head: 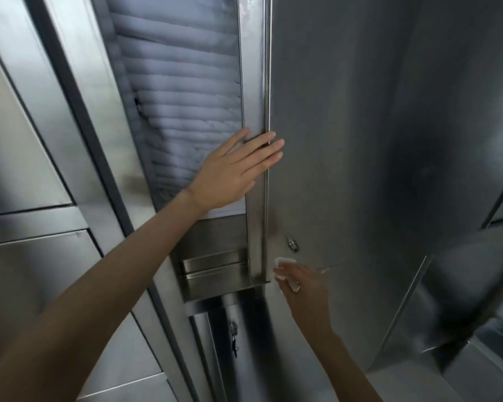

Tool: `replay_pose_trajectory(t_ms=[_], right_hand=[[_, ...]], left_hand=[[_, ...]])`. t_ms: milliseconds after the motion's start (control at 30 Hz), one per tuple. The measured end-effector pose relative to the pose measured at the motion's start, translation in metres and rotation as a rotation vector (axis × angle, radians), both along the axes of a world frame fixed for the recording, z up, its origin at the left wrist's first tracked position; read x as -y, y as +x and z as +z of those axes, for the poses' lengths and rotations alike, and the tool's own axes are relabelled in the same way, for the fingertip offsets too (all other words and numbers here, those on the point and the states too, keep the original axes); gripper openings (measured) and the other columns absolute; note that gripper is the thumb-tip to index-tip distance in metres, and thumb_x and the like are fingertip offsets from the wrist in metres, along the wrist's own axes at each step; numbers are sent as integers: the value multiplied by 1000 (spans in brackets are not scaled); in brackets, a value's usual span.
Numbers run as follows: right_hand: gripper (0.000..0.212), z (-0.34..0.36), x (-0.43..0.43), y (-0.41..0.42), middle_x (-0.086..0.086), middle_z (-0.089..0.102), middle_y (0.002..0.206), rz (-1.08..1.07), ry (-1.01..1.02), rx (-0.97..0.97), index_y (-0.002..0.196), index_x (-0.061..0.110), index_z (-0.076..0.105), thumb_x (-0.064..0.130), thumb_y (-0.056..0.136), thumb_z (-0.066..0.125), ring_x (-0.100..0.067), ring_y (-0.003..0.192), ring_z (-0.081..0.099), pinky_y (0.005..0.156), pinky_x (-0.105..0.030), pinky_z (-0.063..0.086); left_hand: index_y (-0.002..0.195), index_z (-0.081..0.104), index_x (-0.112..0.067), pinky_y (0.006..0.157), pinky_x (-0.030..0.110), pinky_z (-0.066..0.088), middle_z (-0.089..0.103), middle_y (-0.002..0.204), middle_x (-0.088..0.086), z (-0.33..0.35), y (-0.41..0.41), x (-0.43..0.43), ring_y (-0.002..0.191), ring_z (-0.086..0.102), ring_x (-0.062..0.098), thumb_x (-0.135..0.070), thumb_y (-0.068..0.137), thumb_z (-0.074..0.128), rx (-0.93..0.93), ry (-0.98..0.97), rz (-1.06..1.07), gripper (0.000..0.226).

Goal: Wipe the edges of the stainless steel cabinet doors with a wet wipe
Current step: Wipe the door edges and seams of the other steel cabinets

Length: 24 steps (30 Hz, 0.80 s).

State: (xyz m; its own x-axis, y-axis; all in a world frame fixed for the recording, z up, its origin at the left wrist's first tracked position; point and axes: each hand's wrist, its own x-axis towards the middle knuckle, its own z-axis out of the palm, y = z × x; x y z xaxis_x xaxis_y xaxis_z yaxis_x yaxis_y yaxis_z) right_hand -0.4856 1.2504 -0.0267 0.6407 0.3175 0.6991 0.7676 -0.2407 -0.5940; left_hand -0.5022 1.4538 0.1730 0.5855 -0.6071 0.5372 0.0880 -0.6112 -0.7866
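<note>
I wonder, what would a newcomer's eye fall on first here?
The left hand lies flat, fingers straight, across the edge of the open steel door, mid-frame. Below it, the right hand holds a white wipe at the door's lower corner. Stacked pale folded fabric shows in the opening beside it.

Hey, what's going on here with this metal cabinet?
A person is cleaning a stainless steel cabinet door that stands open. The left hand lies flat across the door's edge. The right hand pinches a white wet wipe at the bottom corner of that edge, just below the lock. Stacked pale padding fills the cabinet.
</note>
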Motion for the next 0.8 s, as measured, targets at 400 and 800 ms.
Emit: replay_pose_trajectory(t_ms=[400, 800], right_hand=[[27, 5, -30, -27, 1, 71, 87, 259, -35, 9, 83, 10, 75, -8, 65, 81, -15, 79, 64, 72, -23, 49], [27, 3, -50, -45, 3, 71, 85, 396, -55, -10, 84, 11, 75, -8, 65, 81, -7, 81, 61, 72, -22, 51]], left_hand=[[147, 37, -7, 120, 46, 17, 33, 155, 9, -15, -66, -28, 145, 28, 26, -20, 89, 47, -21, -88, 232, 61], [149, 33, -6, 120, 47, 15, 31, 156, 10, -26, -116, -52, 146, 27, 23, -19, 90, 39, 30, -172, 374, 61]])
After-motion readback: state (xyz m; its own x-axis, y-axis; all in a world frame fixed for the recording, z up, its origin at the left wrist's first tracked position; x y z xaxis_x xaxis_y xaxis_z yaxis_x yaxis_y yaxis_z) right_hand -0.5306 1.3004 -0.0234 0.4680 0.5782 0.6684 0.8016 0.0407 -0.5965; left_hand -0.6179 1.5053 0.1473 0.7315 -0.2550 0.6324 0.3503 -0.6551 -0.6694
